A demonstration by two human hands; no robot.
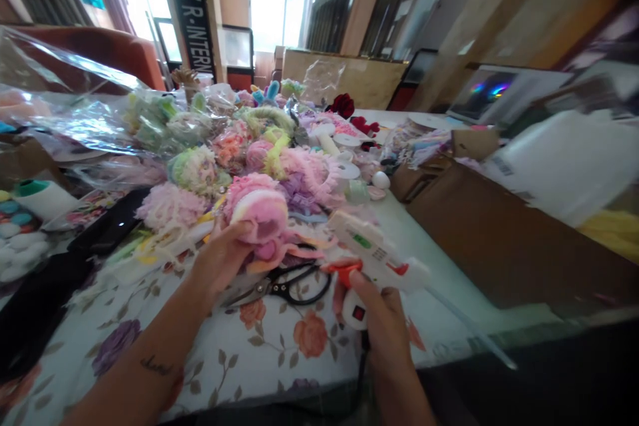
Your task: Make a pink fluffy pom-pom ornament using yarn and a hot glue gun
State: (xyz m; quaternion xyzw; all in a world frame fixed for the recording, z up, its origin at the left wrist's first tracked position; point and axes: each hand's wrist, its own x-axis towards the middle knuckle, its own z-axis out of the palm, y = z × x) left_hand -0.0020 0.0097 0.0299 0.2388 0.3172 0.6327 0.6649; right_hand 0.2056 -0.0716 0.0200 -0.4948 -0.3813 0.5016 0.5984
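A fluffy pink craft piece (268,214) with a pale band and dangling ribbons is gripped in my left hand (224,253), lifted above the table. My right hand (379,316) is closed around the handle of a white hot glue gun (367,249), which has an orange trigger and a small green display. A clear glue stick (474,326) juts from the back of the gun. Between my hands, black-handled scissors (284,285) lie on the flowered tablecloth (214,359). Part of the pink piece is covered by my fingers.
Heaped yarn and plush trimmings (249,140) cover the middle of the table. A brown cardboard box (479,233) stands at the right. A black phone (110,221) and a white thread cone (44,200) are at the left, beside several small round pieces (22,253).
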